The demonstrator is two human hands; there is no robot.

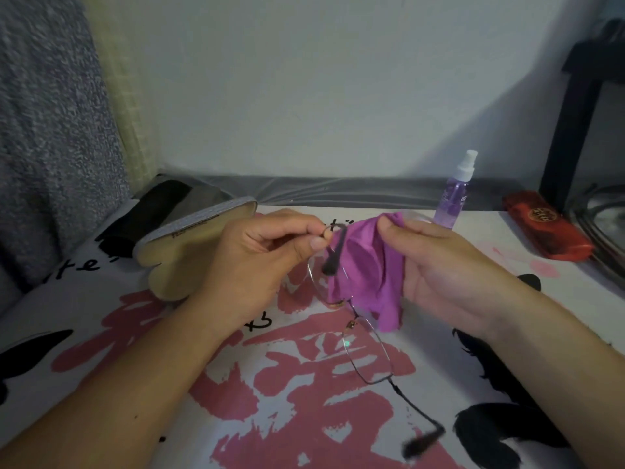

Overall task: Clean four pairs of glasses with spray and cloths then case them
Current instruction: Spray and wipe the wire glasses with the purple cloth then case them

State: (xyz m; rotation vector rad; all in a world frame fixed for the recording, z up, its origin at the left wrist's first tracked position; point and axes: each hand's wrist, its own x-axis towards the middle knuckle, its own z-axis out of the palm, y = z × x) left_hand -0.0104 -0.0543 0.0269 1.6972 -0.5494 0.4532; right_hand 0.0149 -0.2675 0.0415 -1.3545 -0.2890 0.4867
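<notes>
My left hand [257, 255] pinched the glasses [358, 336] at a temple, right hand [436, 265] gripped the purple cloth [368, 275], spray bottle [455, 194] label unreadable, red case [548, 225] emblem too blurred.

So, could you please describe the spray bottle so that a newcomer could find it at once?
Look along the back edge of the printed table cover, right of the right hand. The spray bottle stands upright there: clear purple with a white nozzle, unlike the flat red case lying beside it.
</notes>
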